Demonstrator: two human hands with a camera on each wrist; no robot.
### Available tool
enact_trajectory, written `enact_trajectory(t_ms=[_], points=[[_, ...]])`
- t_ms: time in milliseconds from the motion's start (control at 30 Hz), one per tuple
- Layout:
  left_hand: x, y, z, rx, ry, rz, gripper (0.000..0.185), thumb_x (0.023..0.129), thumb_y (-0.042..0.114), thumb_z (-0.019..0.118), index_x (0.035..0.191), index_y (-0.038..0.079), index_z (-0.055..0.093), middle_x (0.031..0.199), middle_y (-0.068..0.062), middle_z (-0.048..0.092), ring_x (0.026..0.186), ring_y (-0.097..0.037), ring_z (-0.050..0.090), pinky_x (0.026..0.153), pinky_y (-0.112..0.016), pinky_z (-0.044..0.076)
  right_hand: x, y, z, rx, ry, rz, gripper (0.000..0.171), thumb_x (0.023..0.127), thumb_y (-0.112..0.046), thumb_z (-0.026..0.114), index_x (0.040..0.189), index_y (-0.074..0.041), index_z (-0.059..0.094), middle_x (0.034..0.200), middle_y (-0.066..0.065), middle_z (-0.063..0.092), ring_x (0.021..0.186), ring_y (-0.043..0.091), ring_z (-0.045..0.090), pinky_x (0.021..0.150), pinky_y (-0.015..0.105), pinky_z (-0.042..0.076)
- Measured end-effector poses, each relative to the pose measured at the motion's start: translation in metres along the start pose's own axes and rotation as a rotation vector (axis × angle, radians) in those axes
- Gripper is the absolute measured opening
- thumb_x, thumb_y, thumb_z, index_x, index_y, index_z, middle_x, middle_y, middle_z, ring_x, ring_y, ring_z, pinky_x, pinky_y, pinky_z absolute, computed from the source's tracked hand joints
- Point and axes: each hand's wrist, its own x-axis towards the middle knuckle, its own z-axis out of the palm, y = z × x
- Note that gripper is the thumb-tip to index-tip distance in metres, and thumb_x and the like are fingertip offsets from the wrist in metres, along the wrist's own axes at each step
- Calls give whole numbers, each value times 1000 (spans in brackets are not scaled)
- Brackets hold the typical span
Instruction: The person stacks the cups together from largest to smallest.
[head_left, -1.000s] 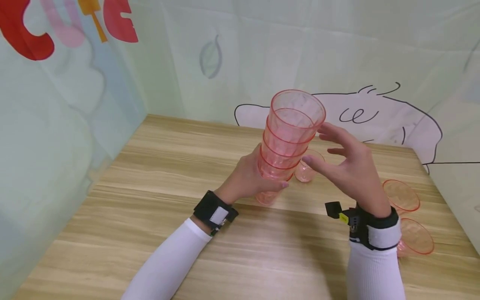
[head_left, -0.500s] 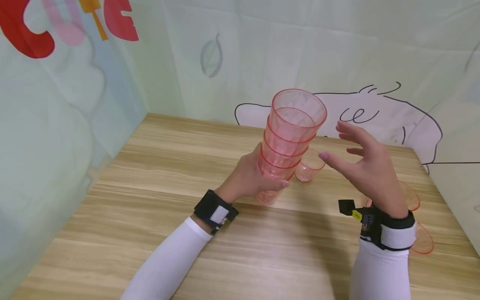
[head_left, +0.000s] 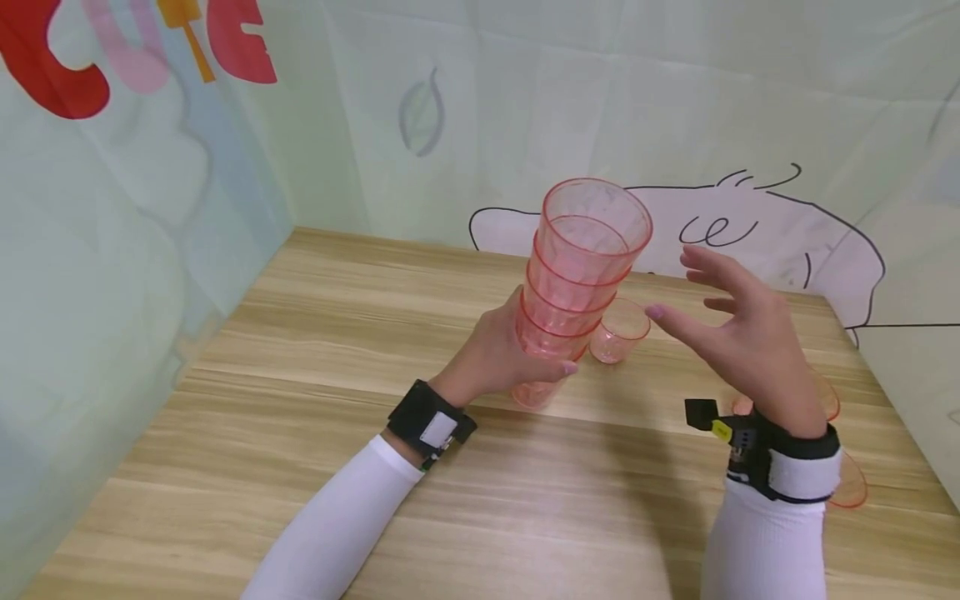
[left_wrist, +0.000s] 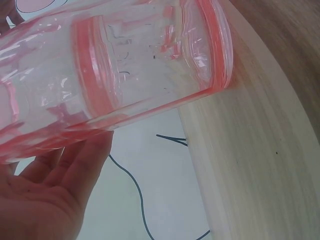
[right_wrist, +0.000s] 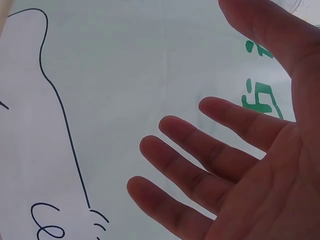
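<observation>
My left hand [head_left: 502,350] grips a tilted stack of clear pink cups [head_left: 573,275] near its lower end, the thumb across the front. Several rims show along the stack, and its open mouth leans up and to the right. In the left wrist view the stacked cups [left_wrist: 145,65] lie across the fingers [left_wrist: 90,170]. My right hand [head_left: 750,333] is held apart, to the right of the stack, thumb and fingers spread. Nothing lies in the right palm [right_wrist: 270,185] in the right wrist view.
A single pink cup [head_left: 618,333] stands on the wooden table [head_left: 300,400] behind the stack. Two more cups, one a rear cup [head_left: 828,396] and one a front cup [head_left: 851,483], are partly hidden by my right wrist. A printed cloth [head_left: 525,100] hangs behind the table.
My right hand has drawn away from the top of the stack toward the right, covering more of the two right-hand cups. The left hand and its stack have stayed nearly still.
</observation>
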Motion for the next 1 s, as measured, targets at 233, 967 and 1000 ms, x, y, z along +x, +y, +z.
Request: enact_trajectory(t_ms=[233,967,1000], points=[[1,0,1,5,-7,10,78,68,47,90,127,18,47,110,4,65,100,-10,64,87,-35,53,-2,3,-6,-35,-8,22,72,83,-27,86,146,-24,53,143,-1,56,125,22,56,89,18,43],[2,0,1,32,-2,30,78,69,46,90,128,18,46,110,5,64,98,-9,64,86,-33,53,-3,4,-13,-74,-109,63,77,86,-38,81,151,-17,47,142,12,56,129,30,52,96,57,44],[1,0,1,28,-1,29,79,69,46,90,128,19,46,110,6,64,98,-8,64,86,-33,53,-3,3,-13,-73,-112,61,77,86,-38,81,151,-17,47,142,12,56,129,30,52,96,58,44]])
